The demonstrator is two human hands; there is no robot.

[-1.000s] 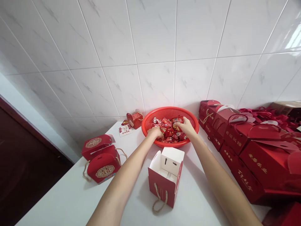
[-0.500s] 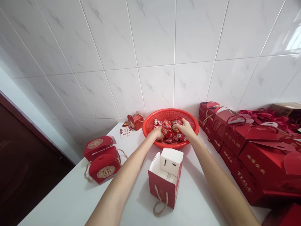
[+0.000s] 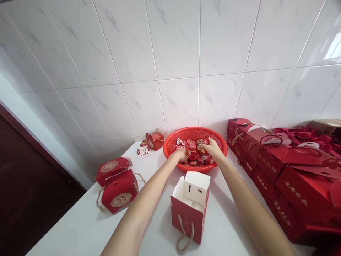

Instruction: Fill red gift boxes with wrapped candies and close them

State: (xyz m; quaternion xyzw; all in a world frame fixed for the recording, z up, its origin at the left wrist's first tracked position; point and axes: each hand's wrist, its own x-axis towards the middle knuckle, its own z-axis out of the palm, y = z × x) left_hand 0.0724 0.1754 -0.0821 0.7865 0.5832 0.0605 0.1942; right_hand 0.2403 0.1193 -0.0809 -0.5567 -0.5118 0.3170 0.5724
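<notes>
A round red plastic basket [image 3: 170, 137] against the wall holds many red-wrapped sweets [image 3: 196, 156]. Both my hands are inside it. My left hand [image 3: 182, 155] reaches down among the sweets at the basket's left front, its fingers mostly hidden. On the right side, my right hand [image 3: 211, 147] has its fingers closed on a larger red packet [image 3: 201, 142]. Between my forearms stands an upright red box [image 3: 186, 217], its white inside showing through the open top and a rope handle hanging down the front.
Two closed red boxes with rope handles [image 3: 121, 199] stand at the left. A small red box [image 3: 155, 140] and a printed card [image 3: 144, 151] lie by the wall. Stacked red boxes [image 3: 295, 192] fill the right, with red ribbons [image 3: 301, 137] behind.
The whole view has shifted slightly, so everything sits a little lower and further right. Both hands stay in the basket, with little visible movement among the sweets.
</notes>
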